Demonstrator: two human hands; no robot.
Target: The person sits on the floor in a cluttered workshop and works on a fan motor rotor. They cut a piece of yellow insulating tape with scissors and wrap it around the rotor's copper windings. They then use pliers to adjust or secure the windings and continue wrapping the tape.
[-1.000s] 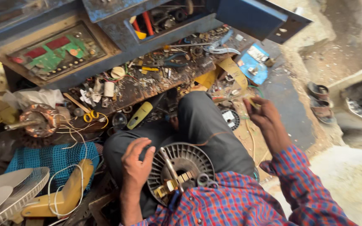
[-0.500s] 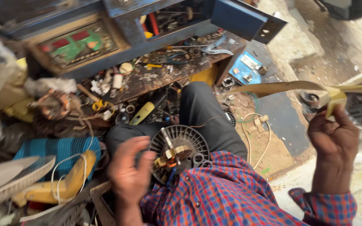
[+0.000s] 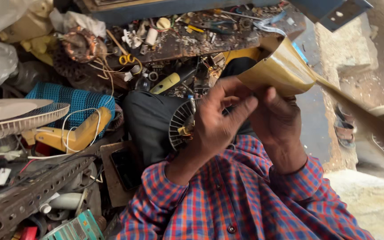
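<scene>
Fan blade [image 3: 281, 71] in both hands [image 3: 245, 118]

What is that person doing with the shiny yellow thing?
A person in a checked shirt sits among lots of tools and parts. Both hands are up at a gold-coloured fan blade: the right hand grips it near its base, and the left hand touches it beside that. A round ribbed motor part rests on the lap below.

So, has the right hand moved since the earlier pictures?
Yes. The right hand came in from the side and now meets the left hand over the motor in the lap.
</scene>
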